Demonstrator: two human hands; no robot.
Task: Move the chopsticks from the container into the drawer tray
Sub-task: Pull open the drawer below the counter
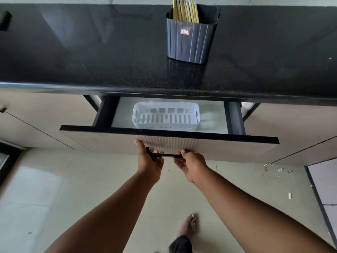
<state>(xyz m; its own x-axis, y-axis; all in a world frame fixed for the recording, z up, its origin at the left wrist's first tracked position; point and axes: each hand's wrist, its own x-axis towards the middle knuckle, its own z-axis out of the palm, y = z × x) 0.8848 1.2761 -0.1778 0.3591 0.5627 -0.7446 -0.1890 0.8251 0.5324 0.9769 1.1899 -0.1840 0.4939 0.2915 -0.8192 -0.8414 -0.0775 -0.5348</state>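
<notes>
Several yellow chopsticks [185,10] stand upright in a dark grey ribbed container [191,42] on the black countertop [91,52]. Below it a drawer [182,143] with a beige ribbed front is pulled partly out. A white slotted plastic tray [166,116] sits inside it, with nothing in it. Both hands hold the drawer's black bar handle [168,155]: my left hand [148,161] grips its left end and my right hand [191,164] grips its right end.
Beige cabinet doors [45,121] flank the drawer. The floor is pale tile, with small scraps of debris [277,169] at the right by a dark-edged panel. A bare foot [189,225] stands below the drawer. A small black object [5,20] lies at the counter's far left.
</notes>
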